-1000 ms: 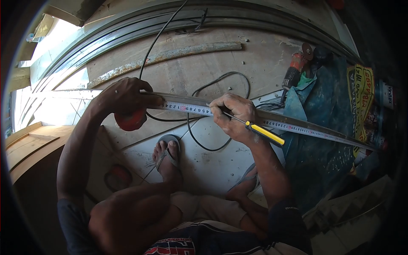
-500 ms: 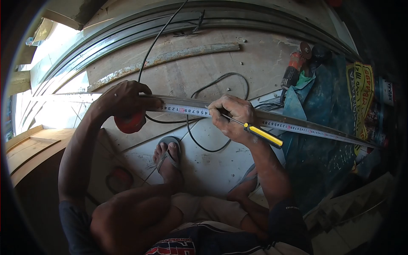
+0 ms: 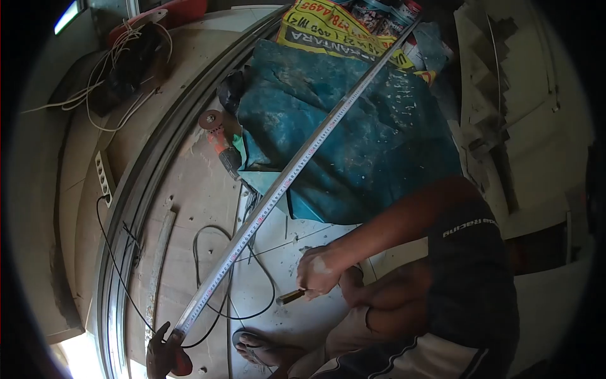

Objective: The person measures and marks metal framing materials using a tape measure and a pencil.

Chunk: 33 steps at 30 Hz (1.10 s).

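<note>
At the lower left, my left hand (image 3: 161,355) grips the red tape measure (image 3: 183,364) against the near end of a long metal bar (image 3: 297,158). The extended tape blade (image 3: 260,218) lies along the bar, its numbers facing up. My right hand (image 3: 319,271) is closed around a screwdriver, away from the bar; only its yellowish handle end (image 3: 290,297) sticks out, and the shaft is hidden. The bar's far end rests by the yellow printed banner (image 3: 328,31) and some cans.
An angle grinder (image 3: 221,142) lies beside a teal sheet (image 3: 347,139). Black cable (image 3: 274,287) loops over the floor. Long metal profiles (image 3: 136,221) and a power strip (image 3: 103,177) are on the left. My sandalled foot (image 3: 259,348) is below the bar.
The view has turned to the right, toward the bar's far end. My right hand has come off the bar and tape, still holding the screwdriver. My left hand stays at the tape case.
</note>
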Available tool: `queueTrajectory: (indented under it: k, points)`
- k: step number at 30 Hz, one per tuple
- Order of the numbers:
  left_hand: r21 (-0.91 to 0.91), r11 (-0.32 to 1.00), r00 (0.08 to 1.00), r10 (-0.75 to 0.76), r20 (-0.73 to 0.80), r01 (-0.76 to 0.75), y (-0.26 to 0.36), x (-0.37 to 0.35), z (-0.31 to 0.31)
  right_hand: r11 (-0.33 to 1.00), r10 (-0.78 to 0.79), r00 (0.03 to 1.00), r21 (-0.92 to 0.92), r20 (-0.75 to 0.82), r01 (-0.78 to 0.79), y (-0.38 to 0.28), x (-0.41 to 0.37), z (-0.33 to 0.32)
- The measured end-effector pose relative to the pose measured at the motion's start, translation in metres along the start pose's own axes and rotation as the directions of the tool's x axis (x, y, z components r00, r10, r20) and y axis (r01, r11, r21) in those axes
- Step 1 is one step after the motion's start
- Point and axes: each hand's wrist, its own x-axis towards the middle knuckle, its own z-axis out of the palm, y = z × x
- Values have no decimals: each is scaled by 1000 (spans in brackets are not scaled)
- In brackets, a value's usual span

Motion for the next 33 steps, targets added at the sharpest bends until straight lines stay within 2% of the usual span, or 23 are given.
queueTrajectory:
  k: [1, 2, 4, 5, 6, 8, 9, 10, 12, 13, 16, 17, 18, 20, 22, 23, 25, 26, 28, 29, 30, 31, 33]
  points:
    - [31, 999, 1000, 18, -1, -18, 7, -4, -3, 984, 121, 991, 122, 49, -127, 11, -23, 8]
    - [57, 998, 1000, 30, -6, -30, 13, -10, -6, 963, 232, 973, 148, -20, -227, 33, -35, 38]
    - [-361, 872, 943, 289, -167, -331, -28, 3, 16, 931, 342, 934, 177, -107, -320, 75, -45, 91]
    - [-56, 995, 996, 77, -35, -79, 11, -21, -8, 918, 371, 923, 187, -98, -349, 86, -50, 108]
    - [-193, 967, 983, 152, -100, -169, -20, -7, -6, 906, 399, 913, 192, -88, -378, 98, -54, 123]
    - [-410, 891, 971, 235, 48, -195, -18, -16, -16, 859, 493, 862, 228, -122, -459, 112, -41, 163]
    - [-434, 891, 983, 176, 52, -137, 13, -36, -15, 812, 573, 800, 258, -179, -524, 116, -26, 189]
    - [-265, 939, 975, 222, -19, -219, 28, -46, -8, 741, 671, 684, 299, -285, -602, 121, 0, 219]
    - [-133, 974, 964, 207, 165, -186, 70, -66, -5, 581, 786, 343, 426, -515, -694, 128, 59, 267]
    - [-118, 974, 964, 209, 165, -192, 79, -71, 4, 532, 796, 223, 475, -563, -700, 138, 74, 275]
    - [-231, 947, 931, 277, 238, -222, 93, -68, 28, 579, 804, 501, 609, -319, -542, 155, 25, 224]
    - [-263, 911, 880, 386, 276, -316, 92, -57, 37, 584, 767, 593, 649, -244, -488, 157, 4, 197]
    - [-299, 866, 818, 485, 311, -400, 92, -52, 43, 594, 709, 665, 708, -236, -382, 148, -21, 167]
    - [-211, 888, 821, 459, 339, -409, 112, -53, 47, 559, 575, 766, 821, -287, -112, 118, -73, 107]
    - [-104, 887, 832, 458, 312, -450, 117, -44, 56, 248, 517, 644, 818, -564, 518, 116, -84, 103]
    - [-101, 884, 830, 464, 309, -456, 122, -40, 59, 253, 517, 638, 814, -570, 522, 115, -92, 96]
    - [-129, 917, 844, 398, 360, -377, 133, -34, 64, -123, 447, 478, 477, -756, 870, 114, -110, 75]
    - [-141, 932, 847, 363, 388, -334, 137, -30, 67, -123, 448, 475, 474, -758, 872, 117, -115, 66]
    - [-200, 916, 833, 400, 383, -348, 144, -25, 76, -158, 671, 293, 255, -681, 954, 123, -124, 52]
    - [-208, 924, 841, 378, 387, -320, 153, -26, 81, -157, 671, 291, 252, -682, 955, 128, -128, 49]
    - [-216, 933, 850, 354, 390, -289, 158, -28, 86, -113, 720, 211, 188, -661, 976, 134, -130, 47]
    - [-328, 861, 780, 497, 379, -389, 153, -23, 93, -68, 764, 132, 125, -632, 990, 139, -132, 45]
    - [-354, 879, 777, 457, 433, -319, 162, -22, 100, -44, 800, 130, 158, -586, 986, 147, -137, 40]
